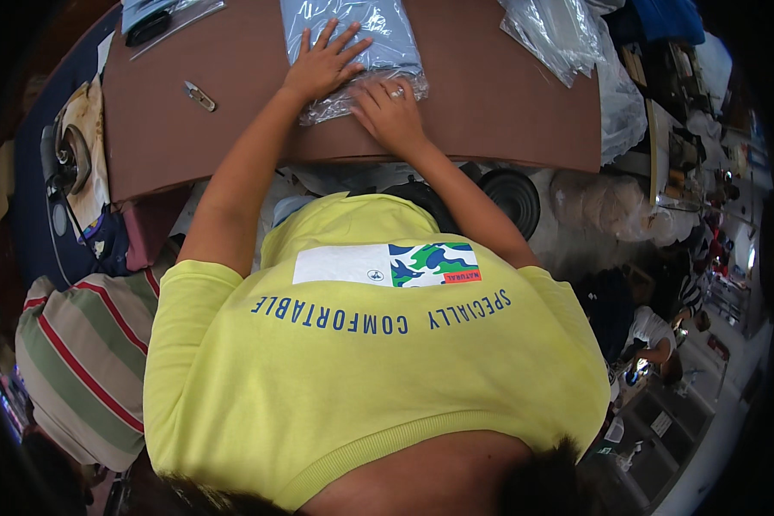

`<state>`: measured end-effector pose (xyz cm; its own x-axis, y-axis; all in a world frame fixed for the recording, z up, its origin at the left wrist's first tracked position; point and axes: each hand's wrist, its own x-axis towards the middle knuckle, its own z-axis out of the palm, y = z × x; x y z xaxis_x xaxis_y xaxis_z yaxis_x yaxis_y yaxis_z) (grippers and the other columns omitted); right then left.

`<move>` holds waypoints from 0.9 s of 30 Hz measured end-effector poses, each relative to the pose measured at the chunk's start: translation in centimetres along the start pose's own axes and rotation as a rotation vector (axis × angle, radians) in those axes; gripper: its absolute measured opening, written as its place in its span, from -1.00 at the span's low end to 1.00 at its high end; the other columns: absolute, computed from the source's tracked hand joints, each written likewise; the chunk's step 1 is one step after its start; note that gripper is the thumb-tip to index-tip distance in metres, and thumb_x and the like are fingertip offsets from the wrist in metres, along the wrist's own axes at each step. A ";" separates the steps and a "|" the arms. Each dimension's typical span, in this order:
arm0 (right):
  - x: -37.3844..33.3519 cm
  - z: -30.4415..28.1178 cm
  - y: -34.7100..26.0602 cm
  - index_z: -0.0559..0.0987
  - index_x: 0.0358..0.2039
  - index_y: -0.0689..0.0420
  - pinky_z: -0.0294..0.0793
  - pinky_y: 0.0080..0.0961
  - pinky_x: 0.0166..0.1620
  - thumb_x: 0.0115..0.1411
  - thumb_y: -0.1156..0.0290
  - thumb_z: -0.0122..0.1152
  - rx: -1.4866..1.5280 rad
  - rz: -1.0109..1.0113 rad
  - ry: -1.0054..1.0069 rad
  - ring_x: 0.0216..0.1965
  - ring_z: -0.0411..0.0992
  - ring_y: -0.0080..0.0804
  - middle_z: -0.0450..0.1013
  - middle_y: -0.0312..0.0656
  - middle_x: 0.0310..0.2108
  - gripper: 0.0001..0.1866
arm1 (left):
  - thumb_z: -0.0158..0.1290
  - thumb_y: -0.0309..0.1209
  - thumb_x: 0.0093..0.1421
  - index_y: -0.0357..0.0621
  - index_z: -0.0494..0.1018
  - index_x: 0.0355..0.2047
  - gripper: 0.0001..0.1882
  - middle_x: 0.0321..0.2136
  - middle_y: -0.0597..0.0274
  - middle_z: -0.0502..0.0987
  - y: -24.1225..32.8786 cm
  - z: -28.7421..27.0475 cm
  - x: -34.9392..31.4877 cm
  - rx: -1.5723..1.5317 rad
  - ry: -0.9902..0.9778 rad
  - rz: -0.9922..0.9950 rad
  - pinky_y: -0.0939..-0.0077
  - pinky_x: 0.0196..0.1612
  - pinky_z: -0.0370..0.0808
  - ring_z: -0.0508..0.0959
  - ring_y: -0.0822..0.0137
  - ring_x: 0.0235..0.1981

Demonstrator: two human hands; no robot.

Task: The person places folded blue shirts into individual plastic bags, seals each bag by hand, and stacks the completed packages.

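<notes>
A folded light-blue garment [353, 19] lies inside a clear plastic bag [318, 109] at the far middle of the brown table. My left hand [322, 70] rests flat on top of the packet, its fingers spread over the film. Just to its right, my right hand [393, 113] has bent fingers closed on the crumpled near end of the bag, with a ring on one finger. Its fingertips are partly lost in the shiny film.
Small thread snips [199, 95] lie on the brown table [507, 112] to the left. An iron [73, 159] stands at the left edge. More clear bags [555, 34] sit at the far right. Another bagged item [159, 19] lies far left. A person in a striped shirt [90, 361] is close on my left.
</notes>
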<state>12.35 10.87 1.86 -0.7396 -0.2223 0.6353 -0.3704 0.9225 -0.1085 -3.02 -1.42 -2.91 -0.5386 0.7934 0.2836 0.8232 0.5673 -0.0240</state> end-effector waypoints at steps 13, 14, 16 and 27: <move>-1.3 -0.2 0.4 0.53 -0.47 0.02 0.29 -0.26 -0.02 -0.02 0.38 0.09 -0.110 -0.284 -0.123 -0.30 0.37 -0.48 0.36 -0.37 -0.49 -0.92 | -0.40 0.15 0.25 0.54 -0.01 0.26 -0.45 0.32 0.51 -0.11 0.0 0.0 -0.1 -0.016 0.022 0.032 -0.22 0.26 -0.18 -0.17 0.18 0.34; -2.0 -0.8 0.3 0.54 -0.46 0.02 0.30 -0.27 -0.03 -0.02 0.38 0.09 -0.098 -0.310 -0.123 -0.30 0.37 -0.50 0.37 -0.38 -0.48 -0.90 | -0.39 0.14 0.26 0.53 -0.01 0.26 -0.45 0.32 0.50 -0.11 0.1 0.1 0.0 -0.032 0.033 0.037 -0.23 0.26 -0.17 -0.17 0.17 0.34; -3.3 -1.6 0.4 0.56 -0.40 0.00 0.30 -0.27 -0.02 -0.01 0.38 0.09 -0.082 -0.360 -0.178 -0.29 0.37 -0.51 0.39 -0.39 -0.46 -0.86 | -0.38 0.13 0.26 0.52 -0.01 0.26 -0.45 0.32 0.49 -0.12 -0.1 0.1 -0.1 -0.027 0.028 0.043 -0.23 0.26 -0.18 -0.17 0.16 0.34; -5.2 -6.2 7.0 0.36 0.07 -0.06 0.24 -0.27 0.06 0.00 0.23 0.28 0.133 0.115 -0.369 -0.03 0.33 -0.21 0.30 -0.19 -0.01 -0.42 | -0.28 0.18 0.20 0.50 0.03 0.25 -0.40 0.33 0.47 -0.11 2.1 -3.3 0.6 -0.040 0.018 0.133 -0.34 0.22 -0.21 -0.15 0.15 0.34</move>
<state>17.09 20.47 2.52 -0.9232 -0.2411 0.2992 -0.3256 0.9043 -0.2762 -1.00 -0.46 0.39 -0.4211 0.8568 0.2977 0.8938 0.4478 -0.0245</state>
